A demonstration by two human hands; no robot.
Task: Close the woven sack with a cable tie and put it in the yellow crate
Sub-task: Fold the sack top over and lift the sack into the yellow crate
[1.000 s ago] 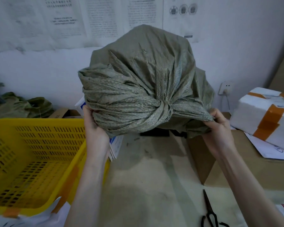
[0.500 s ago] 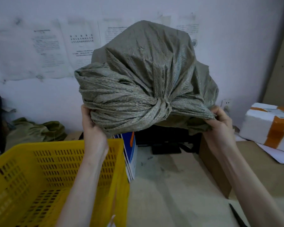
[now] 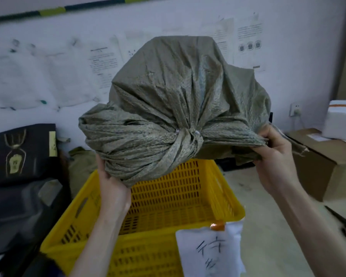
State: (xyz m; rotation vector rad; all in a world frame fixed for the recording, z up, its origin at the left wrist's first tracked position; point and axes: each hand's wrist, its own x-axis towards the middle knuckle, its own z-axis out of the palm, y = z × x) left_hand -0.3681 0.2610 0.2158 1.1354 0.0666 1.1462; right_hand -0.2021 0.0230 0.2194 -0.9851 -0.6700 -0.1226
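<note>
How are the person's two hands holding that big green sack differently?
The left hand is under the woven sack, palm up, carrying its bulging side; the right hand pinches the loose flap of cloth past the gathered neck. The left hand sits lower, right above the yellow crate; the right hand is higher and off to the side of the crate. Both are bare and grip the sack in the air.

Two bare forearms reach up from the bottom edge — no sleeves, gloves, watch or rings show on either. The left hand [image 3: 113, 188] and right hand [image 3: 274, 156] are uncovered (nails short, unpainted).
</note>
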